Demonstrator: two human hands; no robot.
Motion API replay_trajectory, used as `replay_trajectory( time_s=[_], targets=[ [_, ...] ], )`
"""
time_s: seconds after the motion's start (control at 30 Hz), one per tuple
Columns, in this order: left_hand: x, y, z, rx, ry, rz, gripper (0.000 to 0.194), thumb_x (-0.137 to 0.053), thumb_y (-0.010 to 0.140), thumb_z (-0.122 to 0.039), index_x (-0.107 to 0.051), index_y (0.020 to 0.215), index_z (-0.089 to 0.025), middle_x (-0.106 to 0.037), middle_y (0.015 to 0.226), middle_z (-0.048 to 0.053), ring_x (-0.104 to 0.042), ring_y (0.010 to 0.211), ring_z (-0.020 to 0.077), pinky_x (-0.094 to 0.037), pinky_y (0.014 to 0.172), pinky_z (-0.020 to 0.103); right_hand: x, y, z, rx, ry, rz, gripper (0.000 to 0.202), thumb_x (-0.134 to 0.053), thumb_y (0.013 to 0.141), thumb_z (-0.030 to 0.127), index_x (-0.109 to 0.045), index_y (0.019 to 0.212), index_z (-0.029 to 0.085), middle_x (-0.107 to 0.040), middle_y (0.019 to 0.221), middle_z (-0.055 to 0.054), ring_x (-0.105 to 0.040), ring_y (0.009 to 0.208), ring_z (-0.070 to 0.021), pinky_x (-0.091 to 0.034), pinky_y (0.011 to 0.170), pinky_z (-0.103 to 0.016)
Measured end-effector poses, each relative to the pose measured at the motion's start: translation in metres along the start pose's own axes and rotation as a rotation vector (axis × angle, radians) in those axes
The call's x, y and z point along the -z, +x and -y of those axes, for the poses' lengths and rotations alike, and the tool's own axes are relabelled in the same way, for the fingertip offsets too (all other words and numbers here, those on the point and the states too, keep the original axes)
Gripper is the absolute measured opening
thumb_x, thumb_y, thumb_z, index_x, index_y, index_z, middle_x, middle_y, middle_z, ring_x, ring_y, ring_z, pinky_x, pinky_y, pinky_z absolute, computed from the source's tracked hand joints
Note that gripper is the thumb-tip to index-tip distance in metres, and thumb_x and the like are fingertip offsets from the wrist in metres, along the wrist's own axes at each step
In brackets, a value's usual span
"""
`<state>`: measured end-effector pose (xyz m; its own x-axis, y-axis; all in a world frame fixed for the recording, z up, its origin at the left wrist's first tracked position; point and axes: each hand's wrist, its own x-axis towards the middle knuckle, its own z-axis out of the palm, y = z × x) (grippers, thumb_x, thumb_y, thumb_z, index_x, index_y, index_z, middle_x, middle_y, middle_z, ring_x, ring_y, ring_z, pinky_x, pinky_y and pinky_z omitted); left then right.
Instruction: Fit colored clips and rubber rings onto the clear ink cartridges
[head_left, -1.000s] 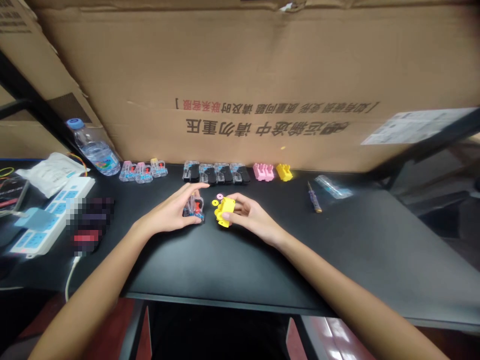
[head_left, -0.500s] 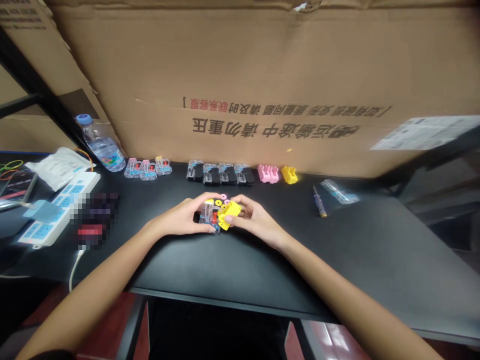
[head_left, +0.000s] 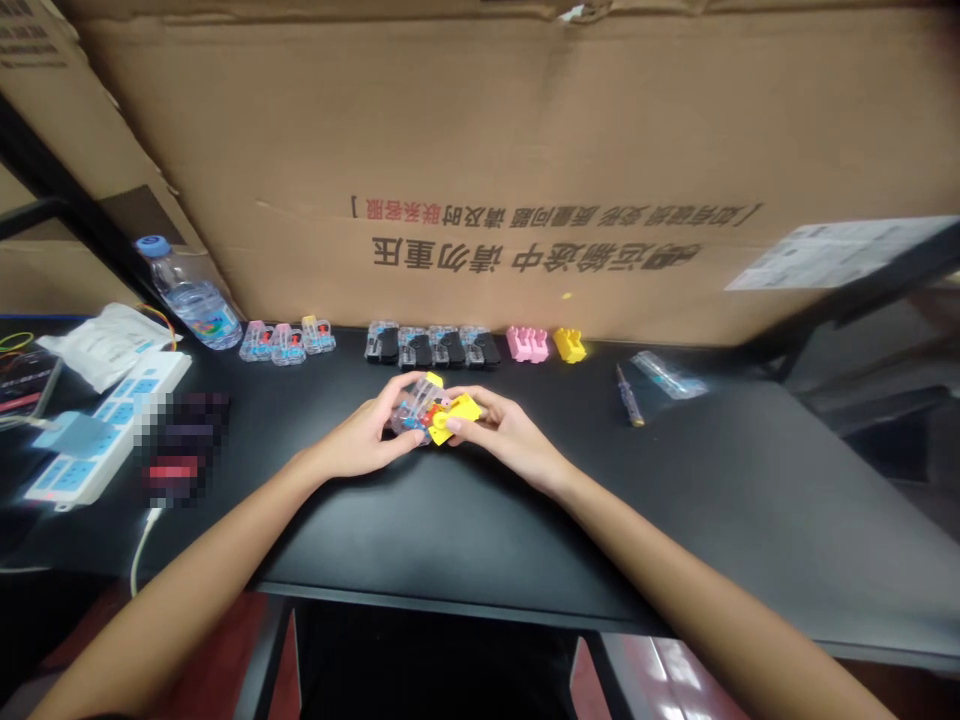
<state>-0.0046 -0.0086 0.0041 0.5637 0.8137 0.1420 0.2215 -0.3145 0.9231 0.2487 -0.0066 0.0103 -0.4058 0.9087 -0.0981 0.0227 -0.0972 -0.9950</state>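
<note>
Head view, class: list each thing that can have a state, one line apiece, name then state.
Left hand: closed on clear piece
Right hand: pinching yellow part
Water bottle: capped
Power strip: adapter seated on it
Screwdriver: lying on table, unheld
Pink part: on table, unheld

Right hand (head_left: 514, 435) partly hidden behind yellow part (head_left: 465, 408); forearms (head_left: 675, 575) cut off by bottom edge; dark item (head_left: 191, 440) pixelated.

The tabletop (head_left: 450, 535) lies open nearside of the held yellow piece (head_left: 459, 413); cardboard (head_left: 480, 120) blocks the back.
</note>
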Motion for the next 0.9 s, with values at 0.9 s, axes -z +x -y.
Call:
replay_trajectory(
  time_s=[0.9],
  targets=[
    [-0.019,0.010,0.022,0.137,-0.305,-0.167,0.067,-0.086,0.087,-0.040,-0.058,0.145,-0.021,-0.079,0.128,0.014,-0.081,0.108,0.0289,-0.063,0.102,0.050,-0.006,0.001,-0.013,0.054,-0.019,-0.133,0.046,-0.087,0.084,0.058,-0.082,0.110,0.020,-0.083,0.107,-0.009,-0.076,0.097,-0.0256,-0.061,0.100,-0.046]
  ],
)
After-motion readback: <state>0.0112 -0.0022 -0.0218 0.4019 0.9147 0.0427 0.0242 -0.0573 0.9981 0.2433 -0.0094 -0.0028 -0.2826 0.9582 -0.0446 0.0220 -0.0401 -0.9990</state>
